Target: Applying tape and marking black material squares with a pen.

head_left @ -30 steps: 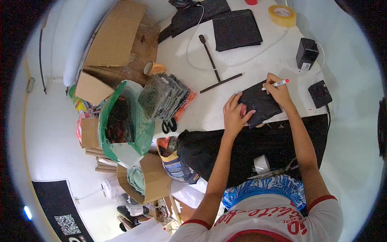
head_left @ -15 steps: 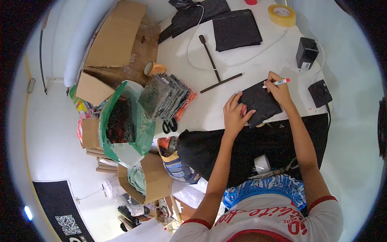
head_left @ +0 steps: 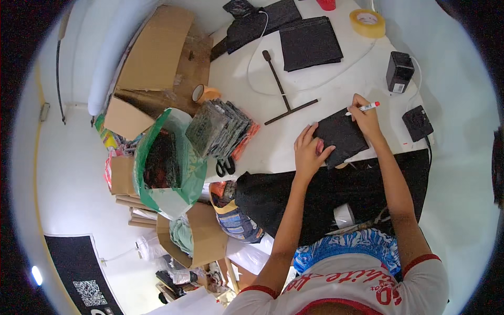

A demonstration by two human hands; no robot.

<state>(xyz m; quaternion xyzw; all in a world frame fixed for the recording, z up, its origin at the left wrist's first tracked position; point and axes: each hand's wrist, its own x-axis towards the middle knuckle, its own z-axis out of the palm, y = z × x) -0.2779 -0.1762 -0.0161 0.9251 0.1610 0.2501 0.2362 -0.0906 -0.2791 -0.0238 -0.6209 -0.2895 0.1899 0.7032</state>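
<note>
My left hand (head_left: 310, 157) lies at the left edge of a flat black pouch (head_left: 342, 137) on the white table. Its fingers and thumb are spread, and a small pinkish-red patch (head_left: 319, 146) shows between them; I cannot make out what that is. In my right hand (head_left: 366, 119) is a white marker pen (head_left: 367, 107) with a red end, its tip pointing left near the pouch's upper edge. Whether the tip touches the pouch is unclear. Beyond the pouch rests a dark T-shaped rod (head_left: 287, 107).
A stack of black sheets (head_left: 311, 44) and a tape roll (head_left: 367, 24) lie at the far side. On the right stand two black boxy devices (head_left: 400, 72) with cables. Wrapped grey packets (head_left: 218, 128), black-handled scissors (head_left: 226, 167) and a green plastic bag (head_left: 197, 178) are leftward.
The whole view has shifted slightly, moving the scene a little right and down. Both hands keep nearly the same places on and above the pouch, with the marker pen still held.
</note>
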